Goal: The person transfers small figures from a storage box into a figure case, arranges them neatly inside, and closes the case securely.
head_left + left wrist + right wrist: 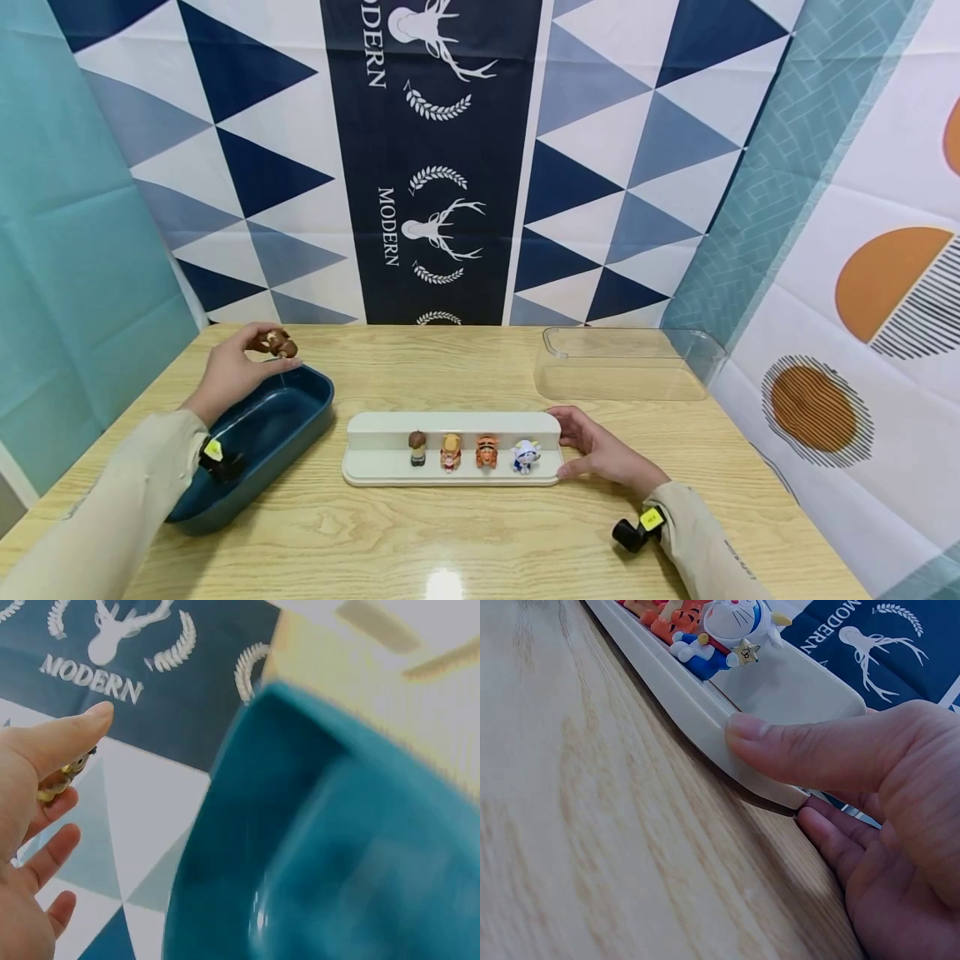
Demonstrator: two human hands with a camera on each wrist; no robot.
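My left hand (238, 367) pinches a small brown figurine (281, 342) above the far end of a dark blue bin (326, 396). In the left wrist view, the thumb hides most of that figurine (64, 780). A white stepped display stand (375, 472) lies on the table. Along it stand a brown-haired figurine (417, 448), a yellow bear figurine (450, 452), an orange tiger figurine (487, 451) and a white-and-blue figurine (525, 457). At the stand's right end, my right hand (603, 450) grips it, thumb on the front edge and other fingers partly hidden behind.
A clear plastic cover (622, 367) sits at the back right of the wooden table (442, 367). Patterned cloth (442, 167) hangs behind the table, and more cloth (862, 333) hangs along the right side.
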